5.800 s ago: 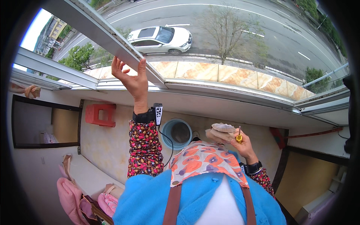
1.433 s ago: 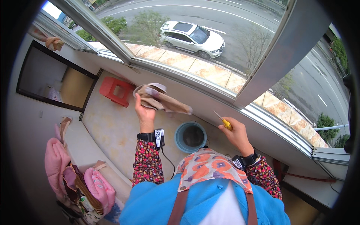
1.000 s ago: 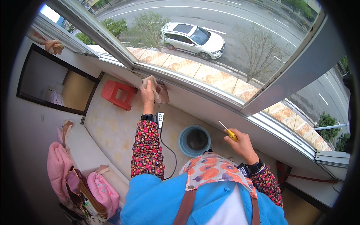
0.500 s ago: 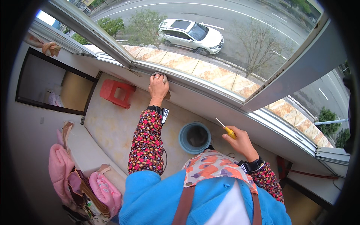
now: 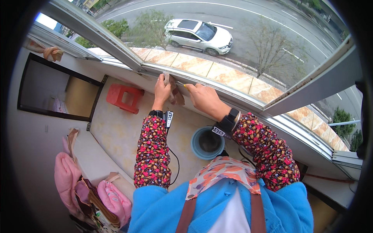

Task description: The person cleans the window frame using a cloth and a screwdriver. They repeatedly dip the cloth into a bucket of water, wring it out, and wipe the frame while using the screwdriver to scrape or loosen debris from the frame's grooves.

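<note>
We log: left grip (image 5: 163, 89) clenched on rag (image 5: 178, 98); right grip (image 5: 207, 100) clenched round yellow screwdriver (image 5: 186, 87), its shaft pointing left toward the rag, beside window frame (image 5: 241, 99).

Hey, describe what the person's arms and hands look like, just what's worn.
The left sleeve and right sleeve are dark with a dense floral print in red and pink. The left hand and right hand are ungloved. Each wrist has a black strap with a small, white-labelled device; a thin black cable trails below the left one.
</note>
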{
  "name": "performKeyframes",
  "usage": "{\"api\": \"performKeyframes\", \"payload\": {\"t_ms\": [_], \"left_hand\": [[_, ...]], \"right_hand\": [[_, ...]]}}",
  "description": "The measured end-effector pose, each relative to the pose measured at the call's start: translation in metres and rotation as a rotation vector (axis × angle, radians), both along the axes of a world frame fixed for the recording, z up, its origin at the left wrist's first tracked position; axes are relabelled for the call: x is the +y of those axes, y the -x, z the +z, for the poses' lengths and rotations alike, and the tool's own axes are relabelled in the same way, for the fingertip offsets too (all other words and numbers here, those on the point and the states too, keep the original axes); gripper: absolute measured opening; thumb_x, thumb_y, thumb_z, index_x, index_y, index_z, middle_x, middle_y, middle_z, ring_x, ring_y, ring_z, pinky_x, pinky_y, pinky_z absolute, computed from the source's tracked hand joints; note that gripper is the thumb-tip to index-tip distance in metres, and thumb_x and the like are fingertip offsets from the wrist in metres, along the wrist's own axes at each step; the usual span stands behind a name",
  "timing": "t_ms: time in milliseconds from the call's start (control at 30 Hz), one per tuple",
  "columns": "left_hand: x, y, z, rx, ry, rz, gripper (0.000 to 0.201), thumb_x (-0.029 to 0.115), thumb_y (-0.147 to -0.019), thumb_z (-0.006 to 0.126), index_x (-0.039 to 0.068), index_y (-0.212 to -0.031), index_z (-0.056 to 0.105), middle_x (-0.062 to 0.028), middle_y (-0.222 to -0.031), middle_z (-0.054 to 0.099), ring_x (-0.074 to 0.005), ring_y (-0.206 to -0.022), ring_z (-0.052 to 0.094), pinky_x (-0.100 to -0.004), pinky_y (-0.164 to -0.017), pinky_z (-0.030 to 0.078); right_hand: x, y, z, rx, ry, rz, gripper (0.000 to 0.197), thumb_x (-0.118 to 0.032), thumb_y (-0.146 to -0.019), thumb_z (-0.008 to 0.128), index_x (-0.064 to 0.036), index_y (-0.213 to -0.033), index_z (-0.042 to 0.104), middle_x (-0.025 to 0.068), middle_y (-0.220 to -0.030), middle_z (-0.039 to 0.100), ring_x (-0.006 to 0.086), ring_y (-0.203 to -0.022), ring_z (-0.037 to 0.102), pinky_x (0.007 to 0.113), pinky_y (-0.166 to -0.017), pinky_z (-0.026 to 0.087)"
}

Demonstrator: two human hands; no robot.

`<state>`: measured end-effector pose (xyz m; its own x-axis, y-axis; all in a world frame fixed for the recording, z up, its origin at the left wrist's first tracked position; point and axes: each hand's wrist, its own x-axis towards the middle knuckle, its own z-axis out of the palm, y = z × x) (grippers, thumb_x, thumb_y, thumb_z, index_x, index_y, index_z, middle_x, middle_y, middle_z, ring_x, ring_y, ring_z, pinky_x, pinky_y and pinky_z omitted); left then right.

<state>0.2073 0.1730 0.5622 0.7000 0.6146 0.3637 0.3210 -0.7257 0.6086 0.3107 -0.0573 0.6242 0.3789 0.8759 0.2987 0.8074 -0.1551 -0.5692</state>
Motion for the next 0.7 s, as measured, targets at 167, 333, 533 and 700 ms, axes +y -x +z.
{"api": "performKeyframes", "payload": {"t_ms": [167, 333, 533, 700], "left_hand": [[0.002, -0.006, -0.002, -0.049, -0.08, 0.004, 0.021, 0.007, -0.085, 0.057, 0.003, -0.105, 0.054, -0.0225, -0.101, 0.06, -0.0447, -0.097, 0.057, -0.0489, -0.08, 0.047], [-0.006, -0.009, -0.008, -0.023, -0.128, 0.095, 0.023, 0.008, -0.084, 0.062, 0.007, -0.106, 0.056, -0.0155, -0.105, 0.058, -0.041, -0.097, 0.059, -0.0489, -0.079, 0.049], [-0.016, -0.002, -0.005, -0.143, -0.015, 0.186, 0.028, 0.011, -0.079, 0.067, 0.009, -0.107, 0.064, -0.0111, -0.108, 0.064, -0.0354, -0.102, 0.061, -0.0437, -0.086, 0.052], [-0.026, -0.008, -0.01, -0.005, -0.038, 0.238, 0.027, 0.008, -0.077, 0.066, 0.008, -0.104, 0.068, -0.0103, -0.114, 0.066, -0.0332, -0.106, 0.061, -0.0417, -0.09, 0.051]], "right_hand": [[0.038, 0.003, -0.003, -0.057, 0.038, 0.024, 0.03, -0.013, -0.09, 0.056, -0.006, -0.119, 0.061, 0.02, -0.086, 0.065, 0.0382, -0.077, 0.067, 0.048, -0.067, 0.054], [0.069, 0.003, -0.003, -0.09, 0.167, 0.023, 0.021, -0.013, -0.087, 0.057, -0.0019, -0.103, 0.062, 0.02, -0.083, 0.067, 0.0374, -0.077, 0.068, 0.047, -0.069, 0.055], [0.095, 0.004, -0.013, -0.245, 0.225, 0.05, 0.017, -0.014, -0.085, 0.059, 0.0004, -0.093, 0.061, 0.0169, -0.078, 0.071, 0.0343, -0.073, 0.07, 0.045, -0.066, 0.056], [0.092, 0.004, -0.018, -0.282, 0.249, 0.034, 0.016, -0.014, -0.087, 0.056, -0.0004, -0.094, 0.062, 0.0154, -0.077, 0.071, 0.0327, -0.071, 0.071, 0.042, -0.062, 0.057]]}}
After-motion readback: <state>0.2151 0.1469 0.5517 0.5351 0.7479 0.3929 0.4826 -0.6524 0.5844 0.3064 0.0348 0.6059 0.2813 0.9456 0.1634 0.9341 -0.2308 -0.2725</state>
